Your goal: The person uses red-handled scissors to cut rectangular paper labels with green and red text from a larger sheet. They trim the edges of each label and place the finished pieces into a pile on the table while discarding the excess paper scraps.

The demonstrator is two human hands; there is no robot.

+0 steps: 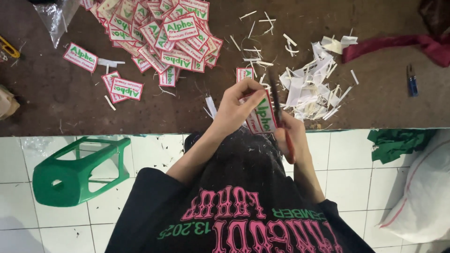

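Note:
My left hand [236, 108] pinches a white label with a red border and green lettering [263, 117] above the near edge of the brown table [61, 107]. My right hand [293, 138] grips red-handled scissors [277, 105], whose dark blades point up along the label's right edge. A heap of matching labels [164, 33] lies at the back left, and a few loose ones [123, 86] lie closer. White paper trimmings [307, 86] are piled just right of my hands.
A green plastic stool [77, 171] lies on its side on the white tiled floor at left. A white sack [422, 197] and green cloth [393, 143] sit at right. On the table are a red cloth [398, 44], a small blue tool [412, 83] and a clear plastic bag [54, 16].

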